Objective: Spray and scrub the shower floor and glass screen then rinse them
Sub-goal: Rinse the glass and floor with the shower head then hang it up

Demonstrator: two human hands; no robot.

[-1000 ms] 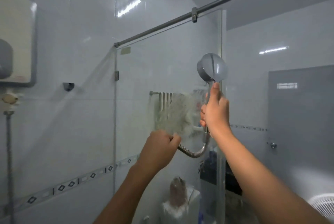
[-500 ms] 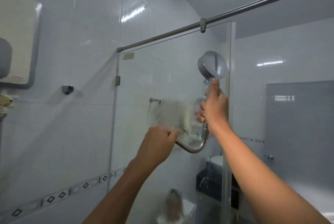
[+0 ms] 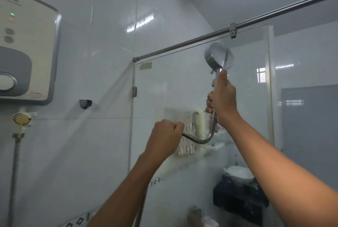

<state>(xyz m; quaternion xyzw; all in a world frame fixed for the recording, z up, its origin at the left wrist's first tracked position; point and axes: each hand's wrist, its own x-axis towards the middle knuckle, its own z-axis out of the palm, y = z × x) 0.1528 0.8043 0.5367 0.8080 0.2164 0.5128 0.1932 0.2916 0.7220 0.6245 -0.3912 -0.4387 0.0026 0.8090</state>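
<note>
My right hand (image 3: 222, 102) grips the handle of a grey hand shower (image 3: 219, 57), raised near the top of the glass screen (image 3: 182, 87) with its round head facing the glass. My left hand (image 3: 164, 137) is lower and to the left, fist closed round the metal hose (image 3: 200, 139) that curves up to the handle. The glass in front of my left hand is wet and blurred by water. The shower floor is out of view.
A water heater (image 3: 27, 47) hangs on the tiled wall at left, with a valve (image 3: 22, 118) and a second hose (image 3: 15, 171) below it. A steel rail (image 3: 237, 27) runs along the top of the screen. Behind the glass stand a dark shelf (image 3: 239, 199) and bathroom items.
Both hands have stayed in their grips. The view has tilted up and left, bringing the heater into sight, and the shower head now sits closer to the top rail.
</note>
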